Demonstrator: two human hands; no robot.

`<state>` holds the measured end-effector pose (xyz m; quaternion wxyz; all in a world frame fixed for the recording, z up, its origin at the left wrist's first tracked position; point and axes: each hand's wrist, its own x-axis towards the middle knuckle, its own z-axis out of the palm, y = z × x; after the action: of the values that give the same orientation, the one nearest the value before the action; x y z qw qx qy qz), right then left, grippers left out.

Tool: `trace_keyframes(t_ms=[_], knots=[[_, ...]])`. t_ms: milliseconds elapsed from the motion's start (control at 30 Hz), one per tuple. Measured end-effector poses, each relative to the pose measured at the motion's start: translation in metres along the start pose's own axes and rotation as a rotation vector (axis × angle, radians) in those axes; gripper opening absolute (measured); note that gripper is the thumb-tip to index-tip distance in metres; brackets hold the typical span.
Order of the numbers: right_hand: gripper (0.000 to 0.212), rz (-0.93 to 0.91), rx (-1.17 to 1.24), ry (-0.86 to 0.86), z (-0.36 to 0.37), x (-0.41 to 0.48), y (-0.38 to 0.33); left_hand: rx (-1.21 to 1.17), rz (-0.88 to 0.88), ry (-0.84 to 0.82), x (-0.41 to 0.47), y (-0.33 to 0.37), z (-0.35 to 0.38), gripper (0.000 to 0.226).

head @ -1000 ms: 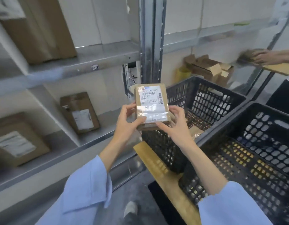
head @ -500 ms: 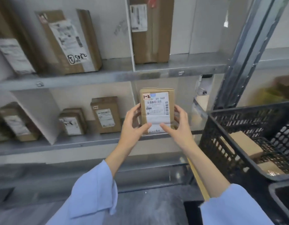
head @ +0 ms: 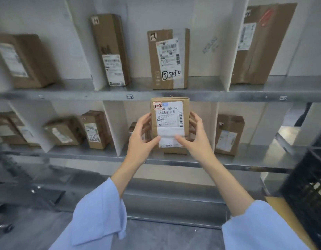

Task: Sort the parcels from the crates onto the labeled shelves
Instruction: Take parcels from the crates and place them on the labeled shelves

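Head view: a small box held up at the shelves

Head view looks at two metal shelves with white walls that split them into slots. On the far left of the top shelf [head: 65, 93] a brown box [head: 23, 60] leans back. Next comes a tall box [head: 111, 49], then a box with "5082" [head: 167, 58] written on its sticker. On the low shelf [head: 246, 161], at the left, three more boxes sit in their slots, a bit blurry.

In the middle, the left hand [head: 142, 139] grips the left side of a small parcel [head: 169, 123], thumb on the front. The parcel stands upright in the air, in front of a middle slot of the low shelf. A red sticker [head: 157, 105] on it says "1-2". The right hand [head: 195, 136] grips its right side, thumb on the white label.

Further right, one box [head: 228, 134] stands in the next low slot. A big box [head: 262, 44] leans on the top shelf. A black crate [head: 307, 192] shows at the right edge.
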<state>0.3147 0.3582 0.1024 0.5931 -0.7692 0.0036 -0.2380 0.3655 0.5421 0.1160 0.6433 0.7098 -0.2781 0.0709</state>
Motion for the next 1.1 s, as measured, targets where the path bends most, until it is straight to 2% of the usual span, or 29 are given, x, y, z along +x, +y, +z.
trace_keyframes(t_ms=[67,200,667,1100], knots=[[0.088,0.000,-0.016,-0.019,0.030,0.006,-0.007,0.024,0.003,0.022,0.001,-0.002,-0.030,0.069],[0.082,-0.048,-0.057,-0.053,0.091,0.019,-0.021,0.037,0.019,0.068,0.002,-0.007,-0.091,0.067],[0.087,-0.125,0.045,-0.240,0.259,0.077,-0.057,0.199,0.058,0.279,0.024,-0.032,-0.258,0.065],[0.082,-0.295,0.123,-0.184,0.366,0.206,-0.076,0.414,0.116,0.354,0.147,-0.053,-0.360,0.057]])
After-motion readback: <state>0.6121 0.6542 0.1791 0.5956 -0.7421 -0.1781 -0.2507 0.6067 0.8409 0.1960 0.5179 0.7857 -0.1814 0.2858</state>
